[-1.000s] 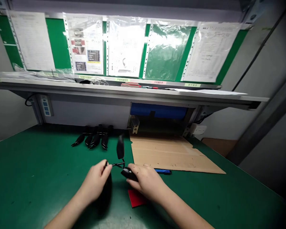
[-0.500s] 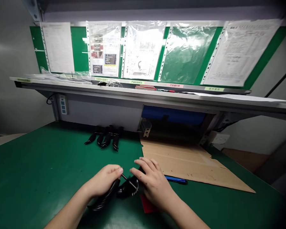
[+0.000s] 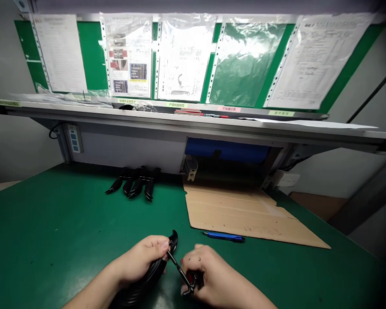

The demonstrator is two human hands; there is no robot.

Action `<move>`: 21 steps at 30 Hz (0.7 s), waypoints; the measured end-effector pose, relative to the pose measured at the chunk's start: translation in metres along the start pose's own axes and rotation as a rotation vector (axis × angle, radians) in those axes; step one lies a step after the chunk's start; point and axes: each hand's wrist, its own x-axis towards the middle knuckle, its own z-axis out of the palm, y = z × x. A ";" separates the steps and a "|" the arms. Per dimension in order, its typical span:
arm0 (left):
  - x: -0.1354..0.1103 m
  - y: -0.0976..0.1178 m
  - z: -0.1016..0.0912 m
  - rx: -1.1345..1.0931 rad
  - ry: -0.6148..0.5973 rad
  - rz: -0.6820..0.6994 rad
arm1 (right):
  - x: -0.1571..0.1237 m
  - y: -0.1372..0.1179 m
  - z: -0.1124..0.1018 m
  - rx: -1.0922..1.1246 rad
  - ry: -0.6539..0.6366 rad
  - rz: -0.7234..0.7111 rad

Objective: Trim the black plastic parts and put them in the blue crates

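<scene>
My left hand [image 3: 143, 259] is closed round a glossy black curved part, shaped like a grip [image 3: 148, 277], whose pointed tip sticks up beyond the thumb. From its thumb and fingers a thin dark metal rod [image 3: 179, 267] slants down towards my right hand and ends in a bent, branched bit. My right hand [image 3: 217, 274] is curled close beside that end, fingers bent inward. Bits of a red piece [image 3: 191, 279] show between its fingers; its kind is mostly hidden. Whether this hand also touches the rod I cannot tell.
Several black curved parts [image 3: 133, 182] lie at the back of the green table [image 3: 51, 227]. A blue pen [image 3: 224, 236] lies by a flat cardboard sheet [image 3: 238, 210]. Above runs a shelf [image 3: 154, 118] with papers, and a power strip [image 3: 75, 138] hangs at left.
My right hand has moved down and curled from spread fingers; the red piece from under it now shows among its fingers. The black part's tip shows above my left hand. The view has shifted.
</scene>
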 end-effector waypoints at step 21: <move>0.004 -0.004 0.028 -0.039 0.450 0.084 | 0.004 0.003 0.006 -0.496 0.302 0.017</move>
